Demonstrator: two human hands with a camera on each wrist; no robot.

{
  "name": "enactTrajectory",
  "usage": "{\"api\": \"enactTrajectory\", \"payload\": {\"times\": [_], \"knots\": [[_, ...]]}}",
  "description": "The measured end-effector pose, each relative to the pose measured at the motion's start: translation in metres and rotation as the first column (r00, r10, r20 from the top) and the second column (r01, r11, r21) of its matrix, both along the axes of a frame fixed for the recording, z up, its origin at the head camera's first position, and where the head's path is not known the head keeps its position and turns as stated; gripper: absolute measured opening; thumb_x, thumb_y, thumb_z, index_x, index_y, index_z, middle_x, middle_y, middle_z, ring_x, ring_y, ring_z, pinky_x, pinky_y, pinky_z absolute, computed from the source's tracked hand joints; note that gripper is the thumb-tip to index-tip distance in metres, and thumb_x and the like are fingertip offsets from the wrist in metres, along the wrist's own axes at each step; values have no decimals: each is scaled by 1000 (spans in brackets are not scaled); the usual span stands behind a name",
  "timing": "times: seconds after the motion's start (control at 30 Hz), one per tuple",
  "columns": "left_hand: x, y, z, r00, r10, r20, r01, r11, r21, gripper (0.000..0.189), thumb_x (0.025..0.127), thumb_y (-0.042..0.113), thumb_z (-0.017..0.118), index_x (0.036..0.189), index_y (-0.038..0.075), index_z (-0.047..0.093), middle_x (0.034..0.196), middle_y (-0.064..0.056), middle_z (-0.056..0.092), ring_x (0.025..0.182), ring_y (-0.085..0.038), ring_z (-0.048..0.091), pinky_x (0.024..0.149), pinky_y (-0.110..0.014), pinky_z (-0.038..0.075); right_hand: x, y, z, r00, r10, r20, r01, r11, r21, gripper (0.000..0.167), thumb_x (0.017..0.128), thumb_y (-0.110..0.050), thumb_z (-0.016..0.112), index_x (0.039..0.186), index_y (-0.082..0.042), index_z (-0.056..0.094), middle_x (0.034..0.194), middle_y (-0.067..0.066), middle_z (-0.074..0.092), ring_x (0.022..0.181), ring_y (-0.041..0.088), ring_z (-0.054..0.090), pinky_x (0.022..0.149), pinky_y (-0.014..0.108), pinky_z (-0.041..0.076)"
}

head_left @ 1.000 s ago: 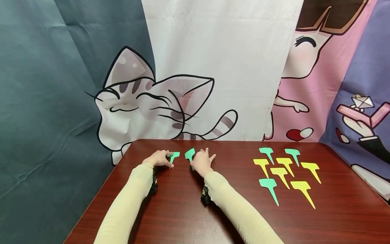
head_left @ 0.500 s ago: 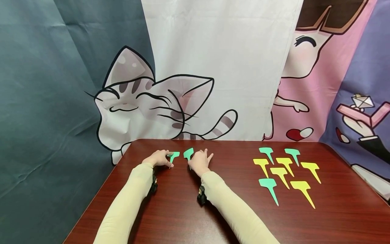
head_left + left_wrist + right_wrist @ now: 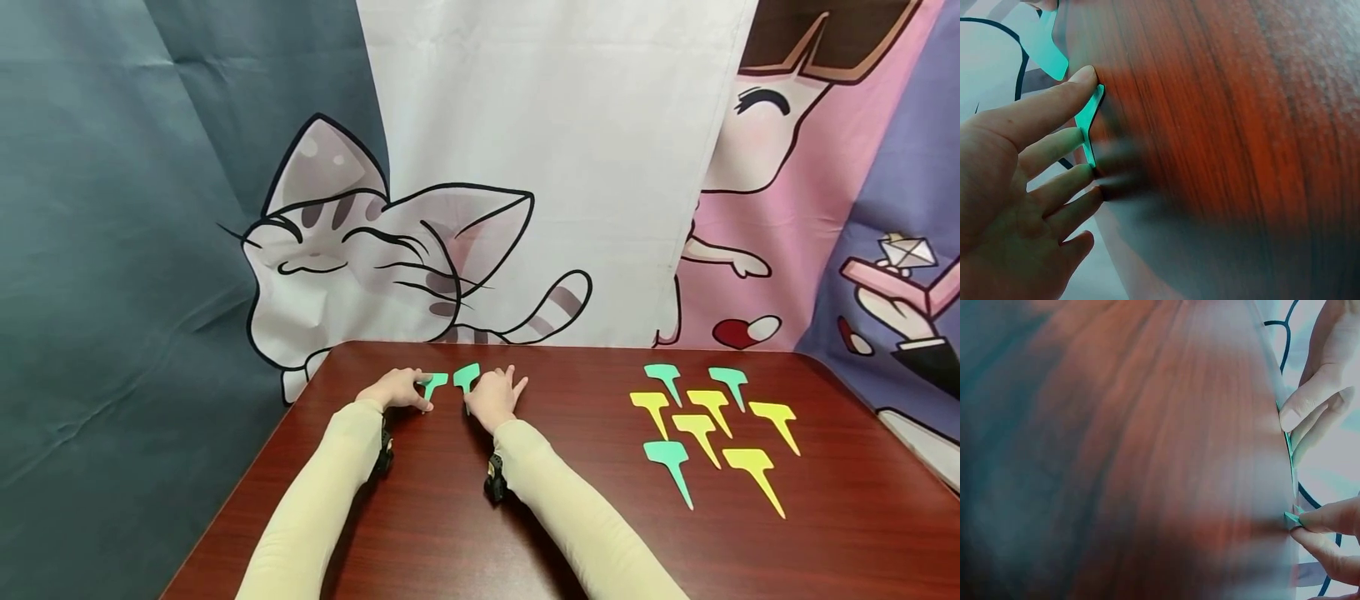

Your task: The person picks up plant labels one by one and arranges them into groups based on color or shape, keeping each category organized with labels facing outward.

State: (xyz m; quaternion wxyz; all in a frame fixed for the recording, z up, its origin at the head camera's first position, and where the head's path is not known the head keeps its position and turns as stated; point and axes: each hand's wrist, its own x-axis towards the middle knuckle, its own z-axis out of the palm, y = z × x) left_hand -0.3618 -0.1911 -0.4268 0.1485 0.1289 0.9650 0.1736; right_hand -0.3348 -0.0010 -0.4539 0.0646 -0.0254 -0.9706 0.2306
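Observation:
Two green T-shaped plant labels lie near the far left part of the table. My left hand (image 3: 393, 389) is at the left plant label (image 3: 436, 381); in the left wrist view its thumb and nearly straight fingers rest against that label's edges. Just to the right, my right hand (image 3: 492, 400) pinches the stem of the other plant label (image 3: 467, 374) between thumb and index finger, its other fingers spread. The right wrist view shows this pinch on a green sliver (image 3: 1293, 520), with the left hand (image 3: 1325, 378) beyond. The two label heads stand slightly apart.
On the right of the brown table (image 3: 450, 533) lie several more T-shaped labels, among them a green one (image 3: 667, 454) and a yellow one (image 3: 750, 461), stems pointing toward the near right. A curtain with a cartoon cat (image 3: 360, 283) hangs behind the table's far edge.
My right hand has shifted slightly left with its green label, closer to the left one. My left hand stays in place on its label. The head view has turned a little left.

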Motion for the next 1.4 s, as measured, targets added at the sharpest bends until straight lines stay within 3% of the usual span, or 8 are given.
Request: {"api": "enactTrajectory", "payload": {"times": [1.13,1.4], "knots": [[-1,1,-2,1000,6,14,-6,1000,-2,69,81,30,75,143,15,46,153,-18,29,142,-39,24,111,-51,30,-1,-3,-2,1000,28,14,-28,999,17,25,78,-34,75,65,-13,68,127,14,60,141,36,29,109,67,16],[1,1,1,1000,7,7,-7,1000,-13,69,82,30,74,143,15,45,153,-19,29,142,-40,23,111,-52,30,0,-1,-1,997,65,-52,-65,998,0,23,82,-33,71,63,-20,70,126,14,60,139,38,33,108,69,16]]}}
